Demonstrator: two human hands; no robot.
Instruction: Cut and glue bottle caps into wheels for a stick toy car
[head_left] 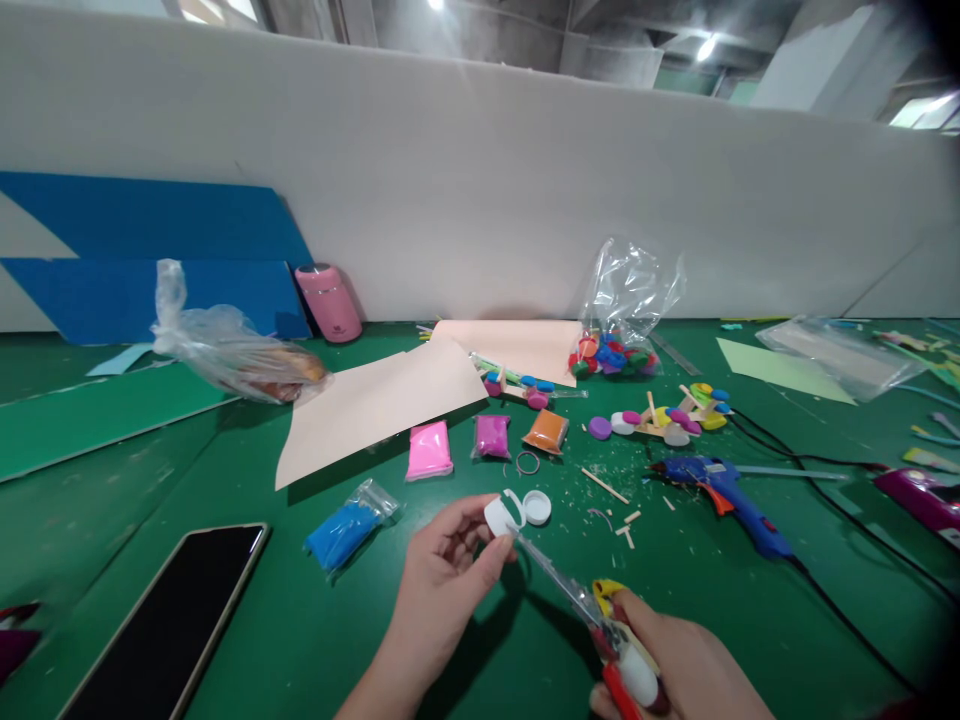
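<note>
My left hand (457, 580) pinches a white plastic bottle cap (501, 518) between thumb and fingers; a thin white strip loops off its edge. A second white cap (535, 508) lies on the table just right of it. In my right hand (675, 660) are scissors (566, 583) with red and yellow handles, their blade tips at the held cap's edge. Part of the handles is hidden by my fingers. Beyond the hands lie pink (430, 450), purple (492, 437) and orange (546, 432) clay packets, with a blue clay packet (351, 527) at left.
A blue glue gun (727, 500) with its cord lies at right, near wooden sticks and colourful cap assemblies (675, 415). A phone (169, 620) lies front left. Behind are beige paper (382, 405), a bag of caps (619, 340), a pink flask (328, 303) and a white partition (450, 180).
</note>
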